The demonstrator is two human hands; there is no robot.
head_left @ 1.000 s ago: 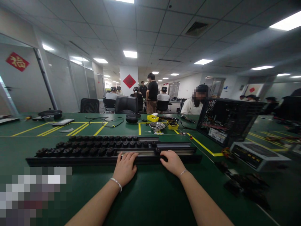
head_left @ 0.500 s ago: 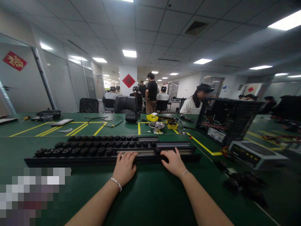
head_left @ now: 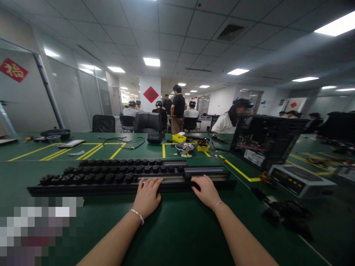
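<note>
Both hands flat on a long black tray of caps.
Left hand [head_left: 147, 198] and right hand [head_left: 205, 191] spread open, pressing the tray [head_left: 130, 177]; likely stiff, awkwardly long, best gripped near both ends.

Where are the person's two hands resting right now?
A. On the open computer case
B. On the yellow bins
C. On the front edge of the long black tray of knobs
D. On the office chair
C: the left hand and right hand both lie flat on the near edge of the long black tray, far from the case, bins and chair.
</note>
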